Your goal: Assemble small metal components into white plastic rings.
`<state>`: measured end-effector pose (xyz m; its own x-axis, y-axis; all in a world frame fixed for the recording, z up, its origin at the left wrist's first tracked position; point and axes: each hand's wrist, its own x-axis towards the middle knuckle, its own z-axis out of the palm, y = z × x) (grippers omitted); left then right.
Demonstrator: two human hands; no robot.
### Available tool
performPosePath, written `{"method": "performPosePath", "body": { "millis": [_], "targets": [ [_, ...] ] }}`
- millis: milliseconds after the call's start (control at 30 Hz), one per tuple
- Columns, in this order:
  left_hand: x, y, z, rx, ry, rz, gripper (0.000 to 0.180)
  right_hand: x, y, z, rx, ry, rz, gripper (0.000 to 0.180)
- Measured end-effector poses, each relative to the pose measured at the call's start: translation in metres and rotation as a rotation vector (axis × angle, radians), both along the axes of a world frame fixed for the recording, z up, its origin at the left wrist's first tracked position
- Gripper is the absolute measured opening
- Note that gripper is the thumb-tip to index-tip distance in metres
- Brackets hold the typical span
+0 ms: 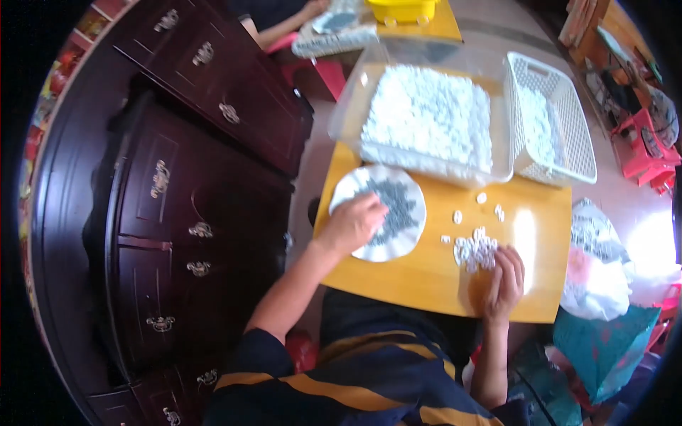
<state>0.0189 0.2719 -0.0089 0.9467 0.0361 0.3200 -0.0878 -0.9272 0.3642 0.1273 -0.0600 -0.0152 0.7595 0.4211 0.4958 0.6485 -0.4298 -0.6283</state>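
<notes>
The left hand [353, 224] is resting on the near-left part of a white plate [410, 240], its fingers curled down together into the heap of small dark pieces [398, 206] lying there; whether anything is pinched between them cannot be told, since the fingertips are buried and the view is soft. The right hand [503, 275] is lying on the yellow table [426, 273], fingers bent loosely and a little apart, their tips touching the near edge of a cluster of small white pieces [476, 250]. A few more white pieces are lying scattered just beyond, toward the far side.

Behind the plate a clear tub [355, 106] is standing, filled with a deep layer of the same white pieces, and just to its right a white mesh basket [572, 135] is holding more. A dark wooden cabinet [177, 213] is filling the left of the view, and a patterned bag [600, 259] is sitting beside the table's right edge.

The loose cluster is sitting fairly near the table's front edge, so a sweep of the right fingers could, I think, push pieces off onto the lap or floor. The plate is overhanging nothing, but pressing on its rim could tip it and spill the dark pieces among the white ones.
</notes>
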Motion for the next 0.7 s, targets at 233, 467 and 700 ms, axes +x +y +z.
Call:
{"method": "performPosePath", "body": {
  "millis": [233, 467, 700],
  "targets": [
    [-0.002, -0.003, 0.003, 0.063, 0.041, 0.022, 0.007, -0.029, -0.031, 0.001, 0.171, 0.055, -0.03, 0.015],
    [0.002, 0.001, -0.001, 0.141, 0.06, -0.006, 0.006, -0.035, -0.045, -0.006, 0.238, 0.107, -0.079, 0.013],
    [0.015, 0.011, 0.001, 0.473, 0.092, -0.141, 0.011, -0.041, -0.05, 0.003, 0.232, 0.196, -0.075, 0.011]
  ]
}}
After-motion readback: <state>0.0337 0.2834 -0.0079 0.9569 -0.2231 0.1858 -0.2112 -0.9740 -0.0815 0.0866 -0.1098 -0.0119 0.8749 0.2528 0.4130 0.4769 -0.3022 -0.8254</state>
